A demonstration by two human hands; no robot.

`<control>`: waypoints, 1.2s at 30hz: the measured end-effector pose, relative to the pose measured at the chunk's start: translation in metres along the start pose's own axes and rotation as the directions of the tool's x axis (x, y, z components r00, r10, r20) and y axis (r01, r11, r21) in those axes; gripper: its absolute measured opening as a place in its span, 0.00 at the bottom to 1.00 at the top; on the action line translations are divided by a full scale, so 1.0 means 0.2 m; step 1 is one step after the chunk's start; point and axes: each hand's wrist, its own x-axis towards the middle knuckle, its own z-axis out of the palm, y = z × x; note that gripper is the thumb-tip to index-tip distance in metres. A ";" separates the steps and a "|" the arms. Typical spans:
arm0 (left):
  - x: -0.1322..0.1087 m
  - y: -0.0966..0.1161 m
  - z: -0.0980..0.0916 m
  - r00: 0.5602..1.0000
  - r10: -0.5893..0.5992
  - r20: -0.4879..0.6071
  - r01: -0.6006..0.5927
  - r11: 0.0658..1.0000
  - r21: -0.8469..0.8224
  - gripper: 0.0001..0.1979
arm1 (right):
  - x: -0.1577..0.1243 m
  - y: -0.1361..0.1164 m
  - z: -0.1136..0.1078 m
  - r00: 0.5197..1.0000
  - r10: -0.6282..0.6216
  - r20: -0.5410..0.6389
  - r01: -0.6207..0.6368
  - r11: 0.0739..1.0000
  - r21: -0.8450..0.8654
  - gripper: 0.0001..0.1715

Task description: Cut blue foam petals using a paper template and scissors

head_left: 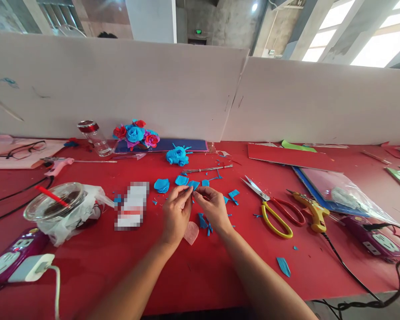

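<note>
Over the red table, my left hand (178, 212) and my right hand (214, 208) meet at the fingertips. Between them they pinch a small blue crepe-paper petal (194, 185); part of it is hidden by the fingers. More blue petals (162, 186) lie just beyond and to the left of my hands. Under the hands are a pink heart-shaped paper piece (191, 233) and blue scraps (205, 222). A blue paper flower (177, 155) rests farther back, in front of a bunch of thin wires (208, 169).
Scissors (270, 209) with red and yellow handles and a yellow glue gun (311, 209) lie at right. A lidded drink cup (60, 204), a pink glue gun (58, 166) and purple power strips (370, 238) flank the table. Behind stand a paper bouquet (135, 134), a glass bottle (98, 140) and a white partition (136, 89).
</note>
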 end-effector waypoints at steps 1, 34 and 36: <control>0.00 0.00 0.00 1.000 0.004 -0.001 -0.004 1.000 -0.004 0.13 | 0.00 0.00 0.00 1.000 0.000 -0.001 0.000 1.000 -0.005 0.09; 0.07 -0.01 -0.06 0.823 -0.560 0.096 0.552 0.748 -0.368 0.12 | 0.03 0.04 -0.04 1.000 -0.016 -0.020 0.017 0.999 0.030 0.03; 0.04 0.01 -0.04 0.921 -0.378 0.090 0.389 0.896 -0.214 0.10 | 0.01 0.04 -0.02 0.999 -0.040 0.012 0.040 0.999 0.003 0.04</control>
